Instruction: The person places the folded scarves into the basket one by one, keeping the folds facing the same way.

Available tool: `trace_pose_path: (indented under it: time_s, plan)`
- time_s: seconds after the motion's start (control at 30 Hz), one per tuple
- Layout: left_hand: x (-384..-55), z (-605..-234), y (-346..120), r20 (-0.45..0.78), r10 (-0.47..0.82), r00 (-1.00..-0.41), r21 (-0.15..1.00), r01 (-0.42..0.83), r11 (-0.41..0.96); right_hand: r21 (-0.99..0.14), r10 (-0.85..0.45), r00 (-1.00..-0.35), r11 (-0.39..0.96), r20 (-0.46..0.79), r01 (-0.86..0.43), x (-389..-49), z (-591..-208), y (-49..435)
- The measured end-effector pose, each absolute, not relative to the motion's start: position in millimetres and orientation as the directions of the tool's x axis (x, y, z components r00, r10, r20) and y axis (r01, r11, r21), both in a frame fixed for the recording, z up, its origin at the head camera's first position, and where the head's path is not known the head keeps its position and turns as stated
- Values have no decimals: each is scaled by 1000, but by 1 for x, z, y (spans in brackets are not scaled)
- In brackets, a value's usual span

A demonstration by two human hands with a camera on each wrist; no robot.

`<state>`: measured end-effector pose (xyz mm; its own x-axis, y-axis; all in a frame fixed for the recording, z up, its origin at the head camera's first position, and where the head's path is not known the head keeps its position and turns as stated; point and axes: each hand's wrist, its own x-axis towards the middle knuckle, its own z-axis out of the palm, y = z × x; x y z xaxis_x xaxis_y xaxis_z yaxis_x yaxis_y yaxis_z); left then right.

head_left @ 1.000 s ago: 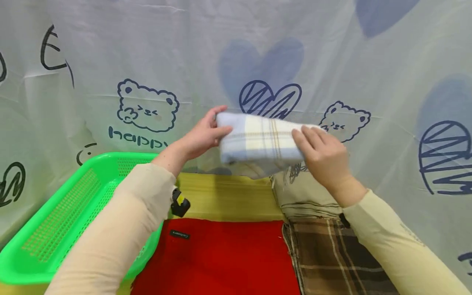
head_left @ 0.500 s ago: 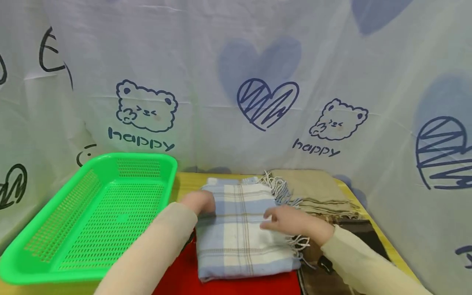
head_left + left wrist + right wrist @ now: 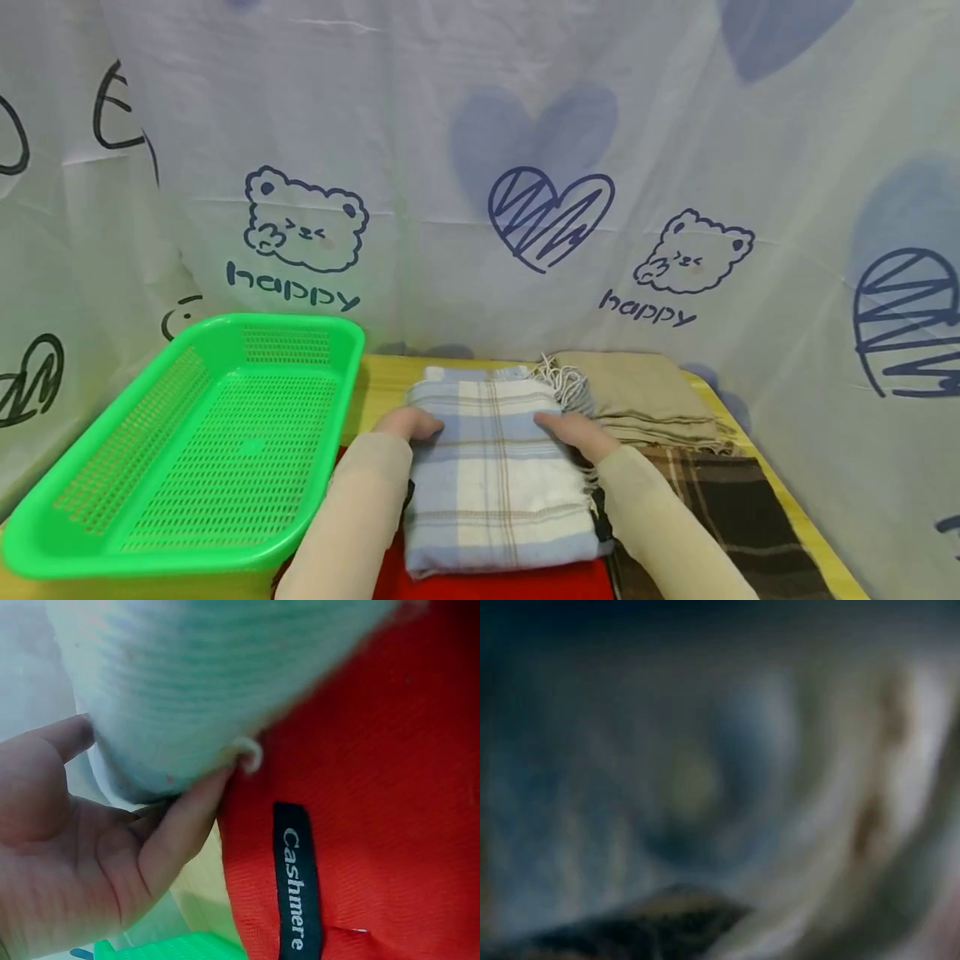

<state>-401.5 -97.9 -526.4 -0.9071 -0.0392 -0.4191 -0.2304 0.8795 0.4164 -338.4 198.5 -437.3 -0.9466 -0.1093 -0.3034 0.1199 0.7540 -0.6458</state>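
Observation:
A folded blue-and-white plaid scarf (image 3: pixel 495 479), fringed along its right side, lies over a red scarf (image 3: pixel 525 588) in the head view. At its left edge is my left hand (image 3: pixel 408 422). The left wrist view shows that hand (image 3: pixel 90 847) with the thumb at the plaid scarf (image 3: pixel 202 675) and the fingers tucked beneath its corner. A dark "Cashmere" label (image 3: pixel 297 881) shows on the red cloth there. Opposite, my right hand (image 3: pixel 581 434) holds the right edge, thumb on top and the other fingers hidden. The right wrist view is a close blur of cloth.
A green perforated plastic basket (image 3: pixel 347 392) stands on the left of the yellow table (image 3: pixel 375 387). Folded beige cloth (image 3: pixel 637 383) lies at the back right, with a brown plaid cloth (image 3: pixel 727 500) in front of it. A printed white curtain (image 3: pixel 442 275) hangs behind.
The plaid scarf, held up in both hands at first, has come down onto the red scarf. The hands have since settled at its left and right edges.

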Motion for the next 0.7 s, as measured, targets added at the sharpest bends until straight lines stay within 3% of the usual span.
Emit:
trace_pose_path:
  time_s: [0.07,0.17,0.33,0.43,0.53,0.7]
  plan:
    - [-404,-528,-100,-420,-24,-907,465,-238,853,-750,-115,-933,632,-341,196,-333,-432,197]
    - [-383,-496,-98,-440,20,-898,572,-263,777,-814,-111,-910,499,-400,297,-317,-411,191]
    - [-306,-397,-82,-454,79,-888,778,-352,520,-895,-122,-936,355,-331,270,-309,-399,186]
    - [-288,-374,-77,-427,91,-900,808,-334,485,-922,-139,-944,296,-300,249,-307,-397,184]
    - [-317,-403,-83,-405,129,-905,805,-286,520,-928,-135,-953,299,-271,222,-307,-394,182]
    - [-412,-477,-96,-364,167,-916,791,-209,575,-928,-100,-970,325,-223,180,-307,-373,177]
